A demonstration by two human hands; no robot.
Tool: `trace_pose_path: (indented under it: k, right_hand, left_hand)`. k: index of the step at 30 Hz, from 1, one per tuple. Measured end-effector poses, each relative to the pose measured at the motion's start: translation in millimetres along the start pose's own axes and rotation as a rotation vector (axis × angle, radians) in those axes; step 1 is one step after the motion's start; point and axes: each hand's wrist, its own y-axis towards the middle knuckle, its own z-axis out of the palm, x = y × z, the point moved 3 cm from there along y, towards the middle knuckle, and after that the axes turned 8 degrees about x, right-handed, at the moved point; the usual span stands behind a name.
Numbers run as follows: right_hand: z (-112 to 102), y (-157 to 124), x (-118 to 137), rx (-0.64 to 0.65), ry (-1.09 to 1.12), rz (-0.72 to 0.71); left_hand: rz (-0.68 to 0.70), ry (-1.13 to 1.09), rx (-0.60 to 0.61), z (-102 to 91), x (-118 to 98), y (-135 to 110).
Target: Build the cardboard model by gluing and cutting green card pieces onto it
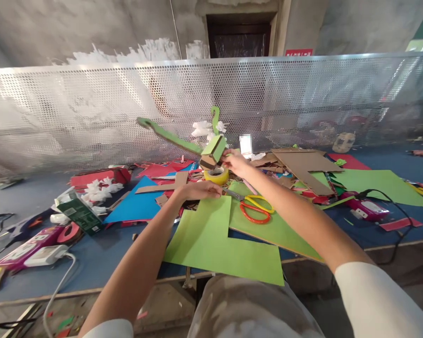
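Note:
My right hand (235,162) is closed on a small green-faced cardboard box (213,149), lifted above the clutter. Long green strips with curled ends (172,136) stick out from around it. My left hand (201,190) has its fingers pressed together at the top edge of an L-shaped sheet of green paper (200,234); its fingertips are partly hidden. Close to the left fingertips lie scissors (255,206) with red and yellow handles, on a larger green sheet (285,237). A roll of yellow tape (216,175) sits between my hands.
Blue paper (136,202), cardboard scraps and a brown cardboard sheet (303,164) cover the blue table. A green box (79,213) and a purple power strip (30,246) are at left. Another purple power strip (364,206) lies right. A perforated metal panel (109,108) stands behind.

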Motion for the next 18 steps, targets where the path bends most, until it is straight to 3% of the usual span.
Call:
trace_pose_path:
  k: [5,9,13,18]
  right_hand:
    - [43.6,10.2,-14.8,0.066,-0.157,0.055]
    - [50.9,0.7,-9.5,0.138,-0.318,0.050]
    - [36.7,-12.2,-1.8,0.185,-0.484,0.059]
    - [-5.3,-47.6,0.6,0.246,-0.705,0.115]
  left_hand:
    - [0.021,0.051,0.051,3.4,-4.7,3.6]
    - [0.039,0.076,0.044,3.5,-4.4,5.5]
    - [0.023,0.106,0.049,3.9,0.5,8.6]
    - [0.002,0.075,-0.067,-0.5,8.0,11.8]
